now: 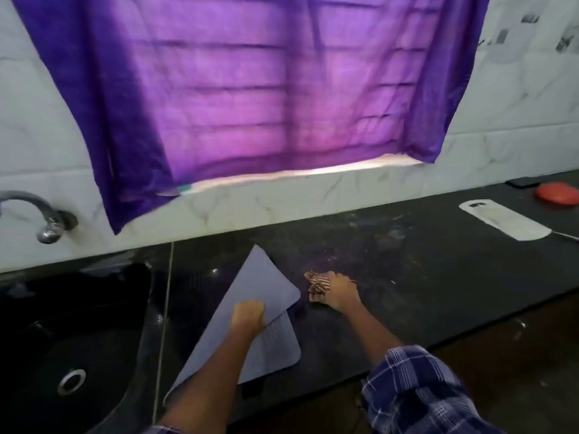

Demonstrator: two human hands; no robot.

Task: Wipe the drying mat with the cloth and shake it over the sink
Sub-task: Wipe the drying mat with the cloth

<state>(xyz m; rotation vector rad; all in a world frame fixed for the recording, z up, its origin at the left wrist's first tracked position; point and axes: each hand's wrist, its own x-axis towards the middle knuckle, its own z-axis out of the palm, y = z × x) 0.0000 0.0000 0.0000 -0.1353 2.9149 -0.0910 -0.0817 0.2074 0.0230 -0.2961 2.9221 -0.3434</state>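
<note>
Gripping the mat [269, 283] by a folded edge in our left hand [249, 314], we bunch the cloth [318, 285] in our right hand [340, 294].

Low in the frame, the mat lies doubled on the counter [438, 277], just right of the sink [75, 339] at lower left. It bends readily, so we judge it light, soft and floppy; for shaking, we would hold one edge with both hands.
</note>
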